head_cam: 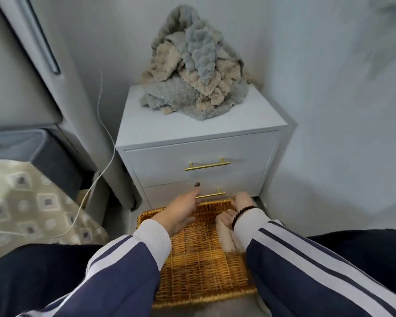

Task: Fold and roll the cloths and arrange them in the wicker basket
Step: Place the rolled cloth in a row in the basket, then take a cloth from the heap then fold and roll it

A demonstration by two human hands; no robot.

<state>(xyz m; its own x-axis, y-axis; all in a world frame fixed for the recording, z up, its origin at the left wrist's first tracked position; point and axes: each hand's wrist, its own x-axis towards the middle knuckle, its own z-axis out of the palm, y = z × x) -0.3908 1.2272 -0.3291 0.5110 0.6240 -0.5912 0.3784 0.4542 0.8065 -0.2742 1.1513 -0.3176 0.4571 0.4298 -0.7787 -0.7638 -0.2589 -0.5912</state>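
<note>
Reaching over the wicker basket [199, 255], the left hand [181, 213] has its fingers straight and relaxed, thumb lifted toward the lower drawer handle [212, 195] — it grips nothing. The right hand [238, 207] lies palm up at the basket's far right edge, fingers loosely curled against the rim; whether they grip it I cannot tell. A beaded bracelet [242, 213] circles that wrist. Just beneath, 1 rolled beige cloth [225, 236] lies along the basket's right side. Further out, a heap of grey and beige cloths [197, 72] sits on the white 2-drawer nightstand [151, 124] — well apart from the basket.
</note>
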